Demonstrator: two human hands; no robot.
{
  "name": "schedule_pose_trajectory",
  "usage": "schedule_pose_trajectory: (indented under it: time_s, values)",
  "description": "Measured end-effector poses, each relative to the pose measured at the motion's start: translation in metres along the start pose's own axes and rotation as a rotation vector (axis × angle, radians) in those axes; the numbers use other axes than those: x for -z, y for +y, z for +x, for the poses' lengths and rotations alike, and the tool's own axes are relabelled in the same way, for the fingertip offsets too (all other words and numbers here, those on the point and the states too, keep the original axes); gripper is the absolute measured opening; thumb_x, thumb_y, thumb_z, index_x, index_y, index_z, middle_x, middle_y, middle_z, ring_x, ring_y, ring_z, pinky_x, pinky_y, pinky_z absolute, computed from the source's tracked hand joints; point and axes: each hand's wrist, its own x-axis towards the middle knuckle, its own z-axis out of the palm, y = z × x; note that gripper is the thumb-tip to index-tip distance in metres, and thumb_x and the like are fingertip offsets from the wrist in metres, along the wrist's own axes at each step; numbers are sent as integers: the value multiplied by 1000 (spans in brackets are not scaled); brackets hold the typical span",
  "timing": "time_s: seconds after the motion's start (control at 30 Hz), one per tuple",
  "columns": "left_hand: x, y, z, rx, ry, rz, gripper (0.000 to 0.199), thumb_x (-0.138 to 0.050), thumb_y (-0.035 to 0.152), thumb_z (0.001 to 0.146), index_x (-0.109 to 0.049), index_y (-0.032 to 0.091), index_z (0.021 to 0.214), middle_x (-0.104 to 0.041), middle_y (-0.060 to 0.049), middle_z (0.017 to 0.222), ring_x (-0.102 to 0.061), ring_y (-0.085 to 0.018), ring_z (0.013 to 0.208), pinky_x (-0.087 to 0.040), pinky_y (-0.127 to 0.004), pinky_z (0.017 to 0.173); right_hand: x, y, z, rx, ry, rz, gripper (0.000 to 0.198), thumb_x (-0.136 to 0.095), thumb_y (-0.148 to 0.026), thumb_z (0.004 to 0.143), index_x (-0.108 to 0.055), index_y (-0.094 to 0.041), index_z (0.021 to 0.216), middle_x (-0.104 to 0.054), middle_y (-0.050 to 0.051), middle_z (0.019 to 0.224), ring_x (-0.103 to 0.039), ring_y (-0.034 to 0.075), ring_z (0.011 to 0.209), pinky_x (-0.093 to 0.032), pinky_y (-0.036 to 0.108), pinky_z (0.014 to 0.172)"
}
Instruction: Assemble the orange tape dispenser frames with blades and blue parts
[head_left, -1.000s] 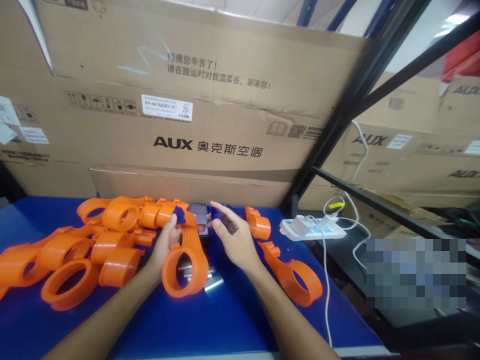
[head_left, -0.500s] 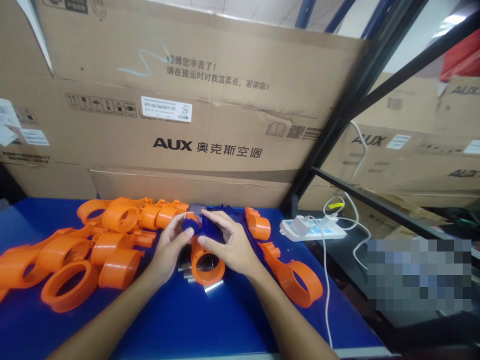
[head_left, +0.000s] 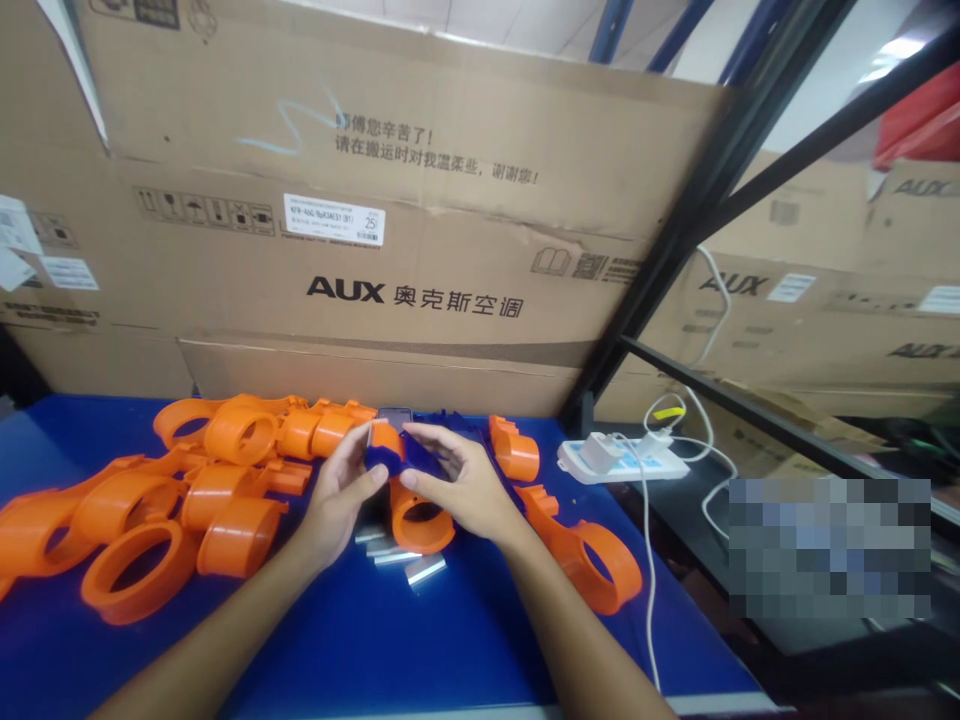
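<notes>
Thumb against fingers, my left hand (head_left: 334,500) pinches the upper end of an orange ring-ended plastic part (head_left: 400,508), its ring below my fingertips, seemingly to steady it. My right hand (head_left: 469,490) curls around a dark-blue plastic piece (head_left: 420,456), likely for close control; metal strips (head_left: 425,569) lie below my fingers.

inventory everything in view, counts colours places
orange pieces: roughly ten, orange, left
similar pieces: two, orange, right
held piece: one, orange, centre
blue parts: several, blue, centre
metal strips: several, silver, below held piece
phone: one, grey, behind hands
power strip: one, white, right
cables: several, white, right
cartons: several, brown, background
shelf frame: one, black, right
red material: one, red, upper right
table: one, blue, underneath
left hand: one, at held piece
right hand: one, at blue parts
</notes>
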Motion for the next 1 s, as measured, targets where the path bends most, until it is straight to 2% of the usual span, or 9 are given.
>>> schedule_pose_trajectory:
  time_s: [0.17, 0.33, 0.5, 0.67, 0.77, 1.0]
  values:
    - [0, 0, -3, -8, -90, -53, 64, -87, 26, 76, -67, 30, 136, -55, -8, 157, -41, -34, 151, -37, -46, 123, 5, -2, 0, 62, -11, -127, 58, -86, -38, 82, -65, -26, 134, -69, 9, 137, -65, 27, 128, -49, 49, 114]
    - [3, -1, -4, -32, -129, -52, 67, -87, 31, 76, -65, 29, 140, -50, -8, 161, -34, -36, 155, -34, -48, 125, 8, -6, -1, 181, 5, -290, 62, -88, -42, 80, -64, -26, 134, -69, 10, 132, -67, 28, 121, -53, 48, 108]
    - [0, 3, -4, -96, -126, 11, 70, -89, 38, 74, -65, 25, 139, -60, -14, 151, -46, -39, 147, -37, -49, 122, 4, -7, -7, 376, 33, -575, 71, -85, -48, 81, -59, -29, 145, -67, 12, 129, -67, 30, 116, -57, 48, 101]
    - [-6, 9, -6, -205, -37, 252, 47, -88, 27, 77, -68, 27, 119, -70, -10, 137, -60, -34, 135, -38, -47, 119, -2, -1, -12, 508, 66, -875, 64, -76, -51, 91, -59, -25, 146, -68, 16, 127, -68, 31, 112, -58, 46, 95]
    - [-8, 11, -6, -207, -23, 309, 38, -86, 27, 80, -64, 28, 112, -73, -8, 132, -63, -33, 130, -41, -48, 116, -3, 1, -12, 531, 56, -918, 62, -74, -53, 92, -60, -23, 144, -69, 17, 127, -68, 32, 113, -56, 47, 95]
    - [-6, 13, -3, -184, -9, 321, 35, -85, 28, 79, -62, 28, 105, -75, -7, 126, -64, -33, 127, -41, -48, 114, -3, 2, -11, 512, 26, -917, 63, -73, -54, 93, -60, -24, 146, -69, 18, 129, -67, 32, 116, -54, 49, 97]
